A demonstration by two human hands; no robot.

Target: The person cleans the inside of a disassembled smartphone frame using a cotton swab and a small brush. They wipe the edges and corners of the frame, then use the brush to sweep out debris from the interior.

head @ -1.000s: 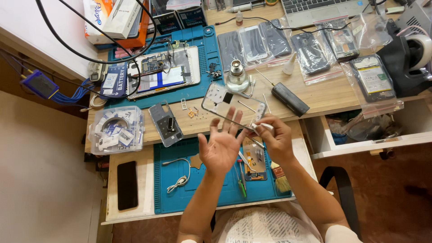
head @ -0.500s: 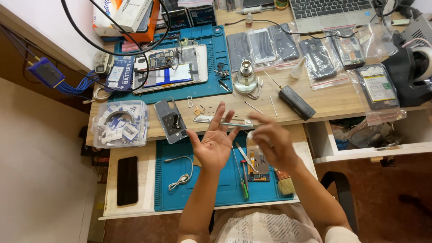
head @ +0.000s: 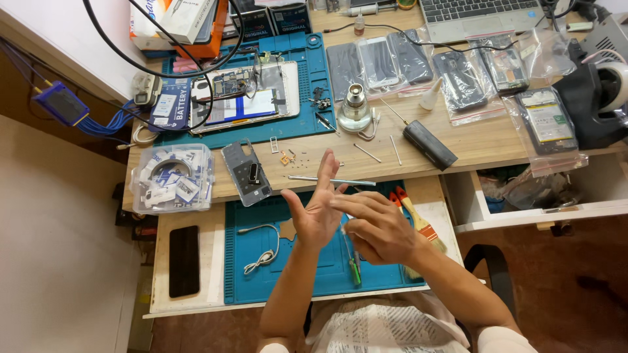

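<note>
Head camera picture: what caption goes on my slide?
Two hands, left hand open and right hand beside it, above a blue mat.

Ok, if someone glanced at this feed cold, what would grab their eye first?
Probably the two hands in the middle: the left hand open, palm up, the right hand touching it, above the blue work mat on the pull-out shelf. Next, the opened tablet on the upper blue mat, and the row of bagged phones along the desk's far right.
</note>
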